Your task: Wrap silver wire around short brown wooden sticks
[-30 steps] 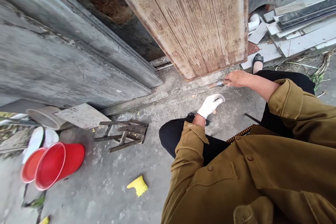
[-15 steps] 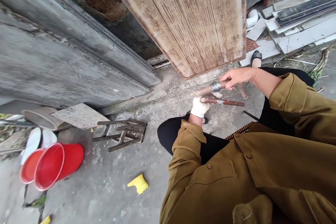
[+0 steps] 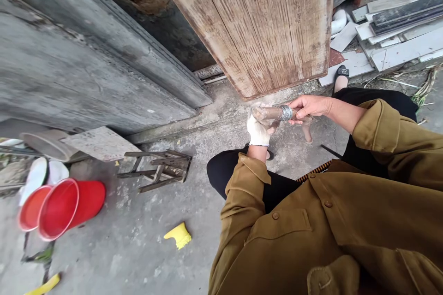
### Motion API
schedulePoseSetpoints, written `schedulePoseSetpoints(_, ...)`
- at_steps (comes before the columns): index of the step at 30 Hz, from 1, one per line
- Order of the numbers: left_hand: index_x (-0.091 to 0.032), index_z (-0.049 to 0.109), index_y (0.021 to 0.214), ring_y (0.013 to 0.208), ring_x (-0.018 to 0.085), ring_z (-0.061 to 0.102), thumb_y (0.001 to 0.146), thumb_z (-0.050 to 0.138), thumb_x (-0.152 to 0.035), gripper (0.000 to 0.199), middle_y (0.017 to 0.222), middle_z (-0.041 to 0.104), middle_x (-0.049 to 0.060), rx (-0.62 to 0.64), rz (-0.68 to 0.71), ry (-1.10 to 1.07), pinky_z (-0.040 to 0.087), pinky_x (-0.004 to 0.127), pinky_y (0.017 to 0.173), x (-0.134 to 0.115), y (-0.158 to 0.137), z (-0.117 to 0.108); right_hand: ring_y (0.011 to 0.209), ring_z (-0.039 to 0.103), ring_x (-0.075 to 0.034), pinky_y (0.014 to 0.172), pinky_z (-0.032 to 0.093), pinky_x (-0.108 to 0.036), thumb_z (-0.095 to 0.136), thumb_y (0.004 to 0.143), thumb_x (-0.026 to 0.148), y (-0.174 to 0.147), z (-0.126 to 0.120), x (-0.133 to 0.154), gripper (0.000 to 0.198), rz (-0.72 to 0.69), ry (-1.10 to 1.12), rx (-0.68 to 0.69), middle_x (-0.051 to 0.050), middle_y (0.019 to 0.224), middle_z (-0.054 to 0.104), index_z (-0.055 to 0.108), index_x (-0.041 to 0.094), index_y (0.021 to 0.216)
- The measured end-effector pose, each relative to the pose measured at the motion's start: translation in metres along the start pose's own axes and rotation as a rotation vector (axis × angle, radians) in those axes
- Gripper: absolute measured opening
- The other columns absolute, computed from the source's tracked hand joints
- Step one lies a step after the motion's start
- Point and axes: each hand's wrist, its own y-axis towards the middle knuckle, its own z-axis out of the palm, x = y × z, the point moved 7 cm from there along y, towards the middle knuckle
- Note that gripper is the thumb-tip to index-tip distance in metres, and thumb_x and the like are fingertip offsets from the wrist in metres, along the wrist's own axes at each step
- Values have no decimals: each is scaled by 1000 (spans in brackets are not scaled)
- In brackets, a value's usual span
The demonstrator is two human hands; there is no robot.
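My left hand point(image 3: 259, 130), in a white glove, is closed around the left end of a rusty brown rod point(image 3: 272, 113) with a silver wire coil point(image 3: 285, 112) wound on it. My bare right hand point(image 3: 308, 106) grips the same rod just right of the coil. A second rusty piece point(image 3: 307, 132) hangs down below my right hand; what holds it is hidden. Both hands are raised above the concrete ground, just in front of the lower edge of a worn wooden door point(image 3: 266, 23).
A small wooden stool point(image 3: 159, 170) lies tipped over on the concrete. Red buckets point(image 3: 62, 207) lie at the left beside white bowls. A yellow scrap point(image 3: 178, 235) is on the ground. White boards point(image 3: 398, 32) are stacked at the upper right. A grey stone slab point(image 3: 69, 69) leans at left.
My gloved left hand rose from near the ground and closed on the rod's left end. My right hand lifted the rod. The two rusty pieces came together.
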Motion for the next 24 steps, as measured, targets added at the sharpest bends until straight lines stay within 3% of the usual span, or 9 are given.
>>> schedulePoseSetpoints(3, -20, 66, 97, 103, 22, 66, 81, 67, -41, 26, 101, 69, 7, -85, 232, 39, 51, 37, 95, -18, -8, -7, 62, 57, -6, 59, 49, -20, 81, 78, 40, 3, -3, 1, 43, -62, 74, -43, -5, 93, 68, 68, 9, 105)
schedulePoseSetpoints(6, -23, 66, 104, 116, 25, 62, 77, 71, -36, 30, 113, 67, 7, -16, 343, 206, 47, 39, 105, -31, -23, 0, 61, 58, -7, 57, 49, -20, 81, 77, 42, 4, -10, 4, 46, -109, 112, -130, -6, 95, 69, 68, 10, 106)
schedulePoseSetpoints(10, -25, 62, 120, 123, 28, 58, 70, 82, -37, 55, 118, 66, 7, 246, 259, 262, 46, 39, 106, -27, -35, 21, 61, 59, -7, 56, 49, -20, 81, 76, 42, 7, -10, 7, 47, -127, 143, -176, -7, 98, 70, 68, 10, 108)
schedulePoseSetpoints(14, -22, 64, 106, 109, 22, 63, 82, 75, -42, 33, 105, 67, 5, 204, 209, 244, 48, 37, 102, -21, -34, 25, 62, 58, -6, 56, 50, -20, 84, 74, 42, 13, -8, 2, 50, -103, 172, -185, -9, 100, 72, 68, 9, 107)
schedulePoseSetpoints(18, -22, 67, 106, 108, 21, 65, 83, 74, -42, 30, 109, 68, 6, 206, 221, 164, 47, 37, 103, -27, -31, 24, 70, 64, -11, 57, 53, -19, 85, 72, 40, 14, -25, -6, 46, -72, 307, -358, -9, 93, 72, 68, 10, 101)
schedulePoseSetpoints(20, -21, 69, 105, 110, 23, 65, 79, 78, -42, 35, 111, 69, 7, 259, 219, 153, 47, 38, 104, -30, -32, 25, 68, 64, -12, 57, 54, -20, 81, 78, 36, 12, -34, -16, 36, 22, 384, -445, -7, 86, 71, 68, 10, 99)
schedulePoseSetpoints(24, -20, 68, 105, 110, 26, 66, 74, 80, -47, 44, 112, 70, 10, 310, 149, 146, 49, 42, 103, -29, -32, 23, 60, 62, -11, 63, 59, -23, 65, 93, 29, 5, -39, -37, 19, 277, 479, -487, -6, 74, 68, 65, 10, 89)
